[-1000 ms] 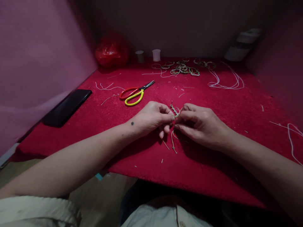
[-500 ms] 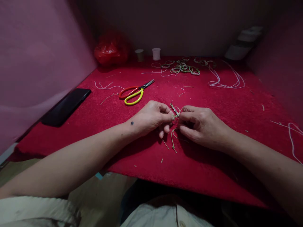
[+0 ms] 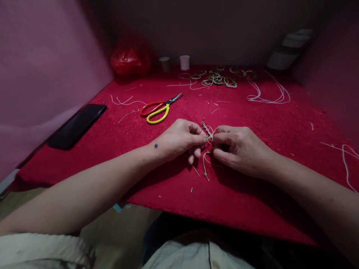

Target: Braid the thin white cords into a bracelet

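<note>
A small braided cord bracelet (image 3: 208, 129), white and green, lies between my hands over the red cloth. My left hand (image 3: 187, 139) pinches its thin cord between thumb and forefinger, the other fingers curled below. From the right, my right hand (image 3: 238, 147) is closed with its fingertips on the cord at the other side of the braid. Loose green cord ends (image 3: 205, 168), one with a knot, trail down towards me. The exact crossing of the strands at the fingertips is too small to make out.
Scissors (image 3: 158, 112) with red and yellow handles lie beyond my left hand, and a black phone (image 3: 77, 126) further left. At the back are a red plastic bag (image 3: 130, 59), two thread spools (image 3: 184, 62), several braided bracelets (image 3: 218, 80), white cords (image 3: 269, 101) and a bottle (image 3: 288, 52).
My right hand has shifted slightly to the right, so the gap between the fingertips is a little wider. My left hand keeps its pinch.
</note>
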A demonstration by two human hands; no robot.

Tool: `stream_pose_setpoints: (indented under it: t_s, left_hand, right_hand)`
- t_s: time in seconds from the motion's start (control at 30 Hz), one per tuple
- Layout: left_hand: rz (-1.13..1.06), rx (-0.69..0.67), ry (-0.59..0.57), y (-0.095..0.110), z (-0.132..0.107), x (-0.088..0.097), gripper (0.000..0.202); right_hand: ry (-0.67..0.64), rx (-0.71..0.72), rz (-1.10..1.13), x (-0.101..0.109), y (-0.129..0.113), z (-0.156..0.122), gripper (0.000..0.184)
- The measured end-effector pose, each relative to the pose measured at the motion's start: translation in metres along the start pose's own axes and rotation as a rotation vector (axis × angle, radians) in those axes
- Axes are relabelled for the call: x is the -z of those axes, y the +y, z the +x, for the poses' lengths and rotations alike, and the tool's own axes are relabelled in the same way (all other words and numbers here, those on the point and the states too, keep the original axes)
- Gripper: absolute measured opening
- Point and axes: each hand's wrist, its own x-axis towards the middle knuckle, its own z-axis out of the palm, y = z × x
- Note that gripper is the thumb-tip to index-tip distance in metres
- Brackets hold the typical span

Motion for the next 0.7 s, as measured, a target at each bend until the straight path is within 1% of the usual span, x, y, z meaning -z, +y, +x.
stream_pose_setpoints:
  t_s: [0.27,0.43,0.53,0.7]
  left_hand:
    - [0.019,0.016,-0.009,0.0005,-0.0007,-0.0019,0.012]
    - [0.033,0.012,-0.010,0.0004,-0.0006,-0.0035,0.014]
    - [0.019,0.006,-0.030,-0.0016,0.0005,-0.0020,0.012]
    - [-0.019,0.004,-0.061,-0.0040,0.0015,-0.0008,0.012]
  right_hand:
    - [0.004,-0.048,0.002,0.0011,0.0001,0.0021,0.017]
    - [0.032,-0.090,0.071,0.0011,0.0001,0.0057,0.011]
    - [0.043,-0.130,0.089,0.0008,0.0002,0.0068,0.010]
    - [0.011,-0.229,0.196,0.0016,0.0011,0.0063,0.019]
